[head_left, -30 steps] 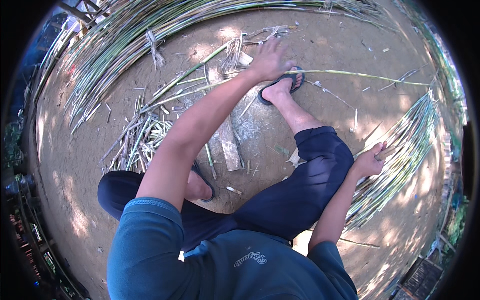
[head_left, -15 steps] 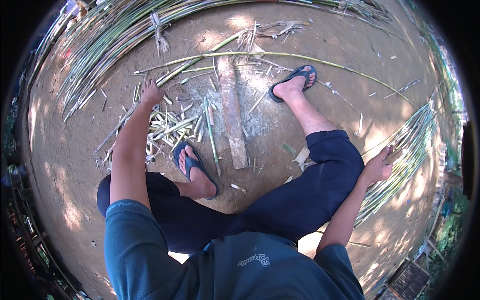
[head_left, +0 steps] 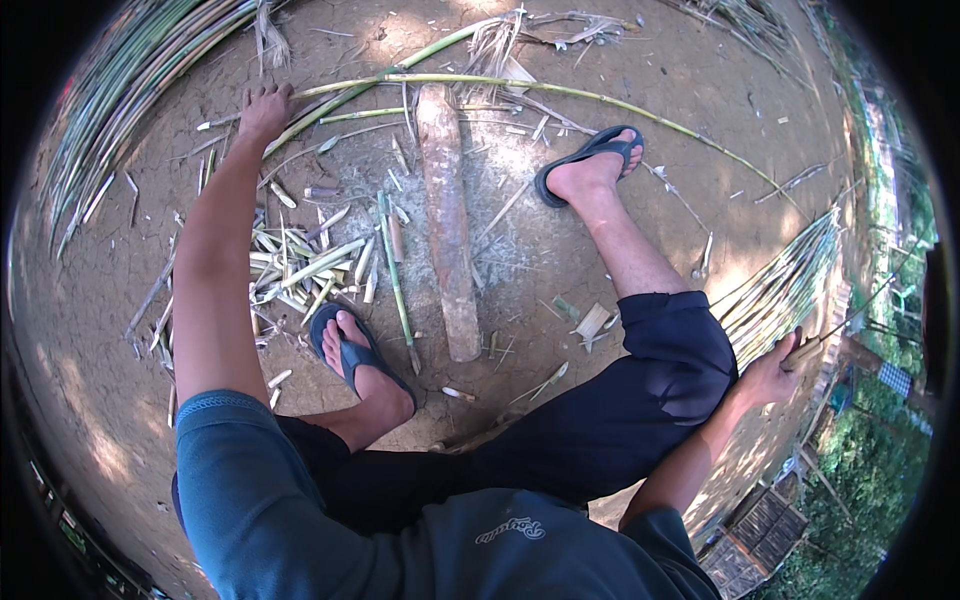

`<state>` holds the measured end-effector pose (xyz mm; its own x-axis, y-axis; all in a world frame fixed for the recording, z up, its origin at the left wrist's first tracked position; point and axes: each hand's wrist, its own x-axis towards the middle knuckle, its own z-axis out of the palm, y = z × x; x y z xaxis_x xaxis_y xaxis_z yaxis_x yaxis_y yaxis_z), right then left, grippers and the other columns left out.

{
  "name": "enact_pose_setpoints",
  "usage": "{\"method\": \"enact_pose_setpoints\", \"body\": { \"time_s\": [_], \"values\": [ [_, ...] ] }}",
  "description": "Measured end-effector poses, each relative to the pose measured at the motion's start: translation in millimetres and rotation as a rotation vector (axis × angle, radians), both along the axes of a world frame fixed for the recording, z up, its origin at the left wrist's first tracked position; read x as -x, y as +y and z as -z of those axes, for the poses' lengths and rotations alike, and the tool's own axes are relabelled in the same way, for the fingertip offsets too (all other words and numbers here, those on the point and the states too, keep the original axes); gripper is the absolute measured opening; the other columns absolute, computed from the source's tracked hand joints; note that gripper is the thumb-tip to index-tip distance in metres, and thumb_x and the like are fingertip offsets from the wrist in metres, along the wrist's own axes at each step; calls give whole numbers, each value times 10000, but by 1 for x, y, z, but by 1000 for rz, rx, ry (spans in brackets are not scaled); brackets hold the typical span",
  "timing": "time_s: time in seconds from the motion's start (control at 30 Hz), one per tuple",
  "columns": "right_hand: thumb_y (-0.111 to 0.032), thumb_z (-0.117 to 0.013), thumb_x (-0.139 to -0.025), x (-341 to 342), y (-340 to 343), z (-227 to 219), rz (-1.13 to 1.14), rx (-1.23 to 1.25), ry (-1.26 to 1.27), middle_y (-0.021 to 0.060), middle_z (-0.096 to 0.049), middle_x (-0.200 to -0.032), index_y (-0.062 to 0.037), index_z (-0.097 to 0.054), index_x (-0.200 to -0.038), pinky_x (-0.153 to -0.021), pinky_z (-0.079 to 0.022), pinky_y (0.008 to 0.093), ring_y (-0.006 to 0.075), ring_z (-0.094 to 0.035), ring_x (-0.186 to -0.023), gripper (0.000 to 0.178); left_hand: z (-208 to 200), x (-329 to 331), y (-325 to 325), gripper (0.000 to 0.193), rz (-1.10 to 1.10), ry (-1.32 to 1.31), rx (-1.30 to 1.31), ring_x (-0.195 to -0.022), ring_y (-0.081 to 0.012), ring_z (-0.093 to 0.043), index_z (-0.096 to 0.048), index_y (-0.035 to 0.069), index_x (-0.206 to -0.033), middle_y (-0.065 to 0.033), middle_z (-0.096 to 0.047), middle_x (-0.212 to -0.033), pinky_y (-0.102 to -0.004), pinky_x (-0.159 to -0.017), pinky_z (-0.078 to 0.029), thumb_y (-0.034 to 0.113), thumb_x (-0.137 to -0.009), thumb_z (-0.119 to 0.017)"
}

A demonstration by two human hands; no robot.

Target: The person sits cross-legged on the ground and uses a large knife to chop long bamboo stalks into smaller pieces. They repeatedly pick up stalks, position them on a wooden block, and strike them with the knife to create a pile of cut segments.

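At the far left, my left hand (head_left: 265, 115) closes around the left end of a long yellow-green stalk (head_left: 520, 84), which arcs across the ground to the right. A thicker green stalk (head_left: 440, 46) crosses beneath it near the hand. Out to the right, beside my knee, my right hand (head_left: 772, 376) grips the wooden handle of a knife (head_left: 808, 350); its thin dark blade points up and away to the right. Between my feet lies a flat wooden log (head_left: 450, 230), its far end just under the long stalk.
Short cut stalk pieces (head_left: 310, 265) are heaped by my left sandal (head_left: 365, 355). My other sandal (head_left: 580, 165) is right of the log. A bundle of stalks (head_left: 150, 80) lies at the far left; a pale bundle (head_left: 785, 285) is near my right hand. Dry husks (head_left: 500, 45) lie beyond the log.
My left hand has moved up and left to the stalk's end. My right hand has shifted lower and the knife now shows clearly. The whole view has turned a little to the right.
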<state>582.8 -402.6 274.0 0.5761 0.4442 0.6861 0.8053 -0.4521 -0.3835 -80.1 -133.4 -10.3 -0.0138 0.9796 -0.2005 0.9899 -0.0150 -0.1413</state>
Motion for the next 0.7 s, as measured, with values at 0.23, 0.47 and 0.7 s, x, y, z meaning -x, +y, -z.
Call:
{"method": "enact_pose_setpoints", "body": {
  "time_s": [0.23, 0.47, 0.7],
  "values": [
    [-161, -667, -889, -2, -7, -1, -243, -69, -7, 126, -710, -1029, 22, -667, -1131, -772, -514, 306, 169, -671, -855, 303, -64, -80, -65, 367, 415, -272, -408, -714, -291, -647, -526, 87, -1017, -127, -633, -955, -413, -544, -537, 412, -1002, -356],
    [-230, -714, -836, 29, -30, -9, -431, -121, -152, 165, -621, -733, -19, -698, -976, -636, -463, 402, 300, -604, -658, 253, -77, -193, -169, 441, 99, -450, -100, -601, -325, -625, -514, 51, -962, -169, -639, -797, -480, -509, -496, 458, -998, -349],
    [-169, -666, -893, 123, -122, -9, -776, 24, 422, 83, -707, -860, 3, -706, -1039, -693, -499, 278, 133, -636, -760, 228, -48, -238, -274, 403, -9, -435, 121, -1026, -351, -627, -553, 59, -1157, -193, -648, -1076, -473, -873, -502, 358, -887, -570]
  ]
}}
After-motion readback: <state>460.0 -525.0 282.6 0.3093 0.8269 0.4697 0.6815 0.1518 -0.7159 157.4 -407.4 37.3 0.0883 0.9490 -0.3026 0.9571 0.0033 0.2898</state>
